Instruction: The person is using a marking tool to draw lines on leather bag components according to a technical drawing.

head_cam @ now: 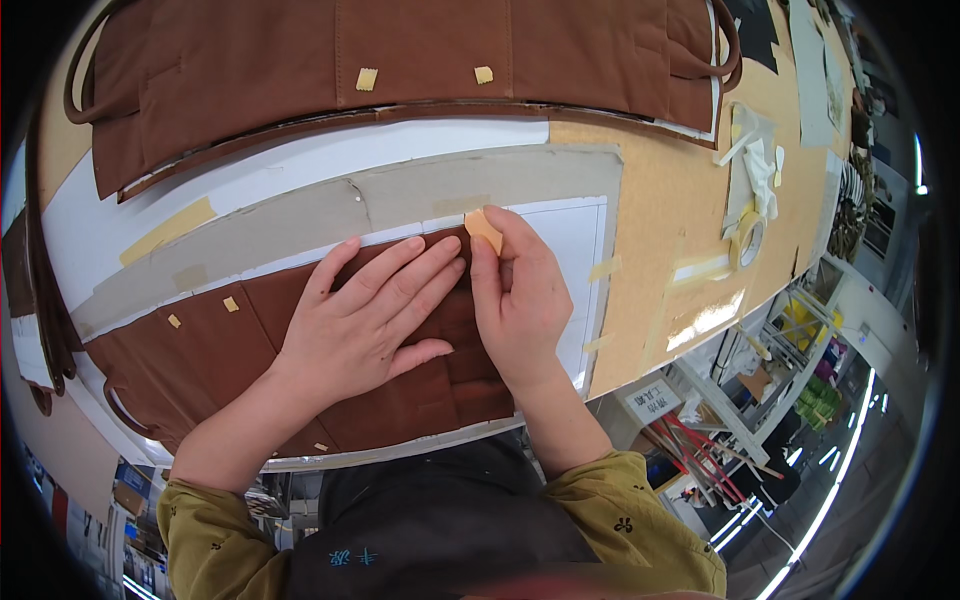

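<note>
Brown leather panel [397,405], with sewn seams and a loop handle at its left end, lies over a white paper pattern [559,247] and a grey board [292,202]. My left hand [360,322] rests on the leather with fingers spread, fingertips close to its upper edge. Between the thumb and forefinger of my right hand [525,292] is a small orange-tan piece [484,231], its material unclear, at the leather's upper right corner. Small bits of yellow masking tape [231,304] stick to the leather.
Another brown leather bag piece [420,45] with handles lies across the far side. At the right are a roll of masking tape [748,240] and crumpled white scraps [759,176]. A metal shelf frame [720,405] stands beyond the table's right edge. More brown leather [51,300] hangs at the left.
</note>
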`<state>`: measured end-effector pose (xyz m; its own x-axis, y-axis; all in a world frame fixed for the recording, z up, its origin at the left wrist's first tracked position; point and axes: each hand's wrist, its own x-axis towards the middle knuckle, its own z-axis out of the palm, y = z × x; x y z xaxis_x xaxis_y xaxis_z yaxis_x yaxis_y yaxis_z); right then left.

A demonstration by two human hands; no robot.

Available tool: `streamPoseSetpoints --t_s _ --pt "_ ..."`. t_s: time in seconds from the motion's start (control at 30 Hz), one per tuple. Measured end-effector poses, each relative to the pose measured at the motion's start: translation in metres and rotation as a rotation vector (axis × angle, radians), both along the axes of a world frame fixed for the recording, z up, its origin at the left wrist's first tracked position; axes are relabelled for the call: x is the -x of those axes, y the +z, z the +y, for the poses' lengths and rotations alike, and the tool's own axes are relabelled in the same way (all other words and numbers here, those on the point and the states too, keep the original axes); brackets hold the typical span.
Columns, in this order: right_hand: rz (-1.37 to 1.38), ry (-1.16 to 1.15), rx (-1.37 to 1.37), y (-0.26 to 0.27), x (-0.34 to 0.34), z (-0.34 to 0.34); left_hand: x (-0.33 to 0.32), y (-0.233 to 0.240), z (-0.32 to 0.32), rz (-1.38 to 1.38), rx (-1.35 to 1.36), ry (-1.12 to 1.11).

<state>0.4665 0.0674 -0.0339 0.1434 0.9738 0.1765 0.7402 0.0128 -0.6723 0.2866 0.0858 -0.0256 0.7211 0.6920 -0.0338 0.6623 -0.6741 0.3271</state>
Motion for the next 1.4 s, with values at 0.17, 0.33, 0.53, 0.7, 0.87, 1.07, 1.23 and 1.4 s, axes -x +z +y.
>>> streamPoseSetpoints --t_s 0.17,0.33,0.53,0.7,0.87,1.07,1.23,1.4 --pt "-0.015 0.002 0.001 0.0 0.0 0.0 0.0 0.0 0.0 -0.006 0.001 0.0" --pt "-0.026 0.002 -0.008 0.0 0.0 0.001 0.0 0.001 0.001 -0.004 0.007 0.001" --pt "0.131 -0.085 0.033 0.0 -0.002 -0.007 -0.001 0.0 0.001 -0.001 0.013 -0.007" --pt "0.082 -0.064 0.008 -0.003 -0.002 -0.007 0.0 0.001 0.001 0.002 0.009 -0.007" --pt "0.008 -0.1 0.093 -0.003 0.003 -0.009 0.005 -0.001 0.0 -0.027 0.017 0.016" --pt "0.028 -0.146 0.002 0.0 0.0 -0.011 0.004 -0.008 -0.001 -0.141 0.064 -0.012" --pt "0.095 -0.159 0.0 -0.009 -0.001 -0.015 0.022 -0.004 0.0 -0.509 0.117 0.035" --pt "0.157 -0.145 -0.009 -0.004 -0.001 -0.014 0.072 0.021 -0.023 -0.482 0.005 0.311"
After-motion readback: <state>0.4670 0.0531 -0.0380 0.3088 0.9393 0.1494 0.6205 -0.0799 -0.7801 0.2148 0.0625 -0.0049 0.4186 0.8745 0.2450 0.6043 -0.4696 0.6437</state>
